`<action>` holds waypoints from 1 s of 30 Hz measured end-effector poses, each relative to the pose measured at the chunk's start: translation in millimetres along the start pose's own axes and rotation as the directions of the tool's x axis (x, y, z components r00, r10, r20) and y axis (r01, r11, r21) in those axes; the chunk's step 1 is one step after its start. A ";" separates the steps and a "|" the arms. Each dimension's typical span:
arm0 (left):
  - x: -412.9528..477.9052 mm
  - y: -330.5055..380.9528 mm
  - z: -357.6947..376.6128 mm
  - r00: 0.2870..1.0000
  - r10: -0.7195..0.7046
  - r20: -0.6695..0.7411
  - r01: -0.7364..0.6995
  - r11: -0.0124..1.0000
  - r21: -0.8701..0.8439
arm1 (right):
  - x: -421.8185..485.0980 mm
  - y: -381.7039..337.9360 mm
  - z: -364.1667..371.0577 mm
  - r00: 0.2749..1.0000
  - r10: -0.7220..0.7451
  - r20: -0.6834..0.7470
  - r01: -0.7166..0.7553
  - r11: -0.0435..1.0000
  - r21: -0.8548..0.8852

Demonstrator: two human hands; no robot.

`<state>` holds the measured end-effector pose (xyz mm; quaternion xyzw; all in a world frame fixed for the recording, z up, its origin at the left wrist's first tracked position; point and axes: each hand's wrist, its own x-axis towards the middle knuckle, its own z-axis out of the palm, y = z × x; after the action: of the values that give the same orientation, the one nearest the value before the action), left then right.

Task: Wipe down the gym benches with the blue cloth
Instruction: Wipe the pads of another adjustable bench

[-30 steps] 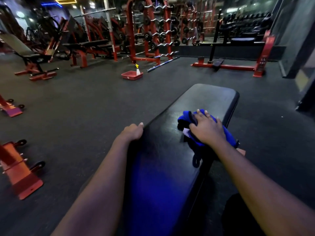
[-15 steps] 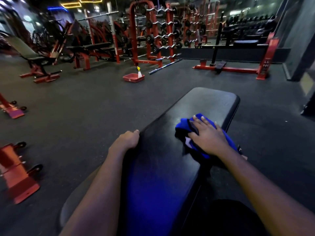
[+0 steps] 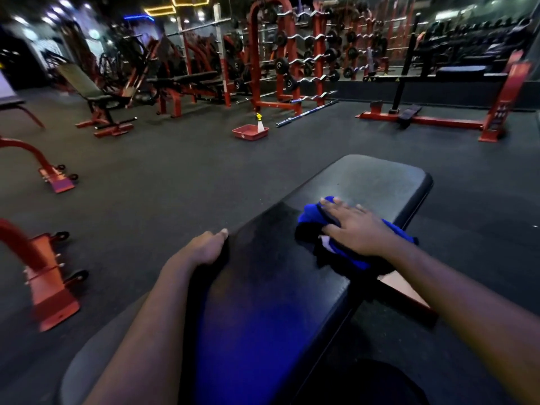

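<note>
My right hand (image 3: pixel 355 229) lies flat, fingers spread, pressing one blue cloth (image 3: pixel 314 219) onto one black padded counter (image 3: pixel 263 287) near its right edge. My left hand (image 3: pixel 204 248) curls over the counter's left edge. Beyond, on the floor: one red tray (image 3: pixel 248 133) and one spray bottle (image 3: pixel 260 122).

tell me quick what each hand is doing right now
Left hand: closed over the left edge of the bench.
Right hand: open, pressed flat on the blue cloth.
</note>
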<state>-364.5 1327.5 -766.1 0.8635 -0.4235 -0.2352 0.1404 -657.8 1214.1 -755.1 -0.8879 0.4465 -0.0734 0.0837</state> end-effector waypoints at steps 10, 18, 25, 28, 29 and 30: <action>-2.6 -1.2 -3.3 1.000 -0.020 0.005 0.021 1.000 -0.020 | 36.9 -2.5 0.5 0.978 -0.200 0.067 0.200 0.980 0.008; -9.2 0.3 -4.1 1.000 -0.021 0.007 0.021 0.998 -0.060 | 96.5 -57.7 9.6 0.987 -0.134 0.087 0.138 0.989 -0.044; -9.8 -1.0 -4.2 1.000 -0.015 0.001 0.015 0.999 -0.049 | 40.7 -44.5 10.2 0.904 -0.419 0.087 0.409 0.906 0.114; -13.0 0.1 -4.3 1.000 -0.014 0.004 0.015 0.999 -0.036 | 77.7 -7.9 -2.0 0.979 -0.196 0.048 0.194 0.980 0.042; -13.8 1.1 -4.4 1.000 -0.015 0.003 0.015 0.999 -0.033 | 91.0 -5.7 -3.9 0.993 -0.114 0.038 0.113 0.993 0.018; -15.1 2.6 -4.6 1.000 -0.014 0.002 0.014 0.999 -0.030 | 102.0 -9.0 -2.6 0.998 -0.053 0.027 0.053 0.999 0.003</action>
<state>-371.8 1338.3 -756.7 0.8639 -0.4140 -0.2436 0.1514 -591.0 1137.1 -744.9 -0.9002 0.4215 -0.0643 0.0888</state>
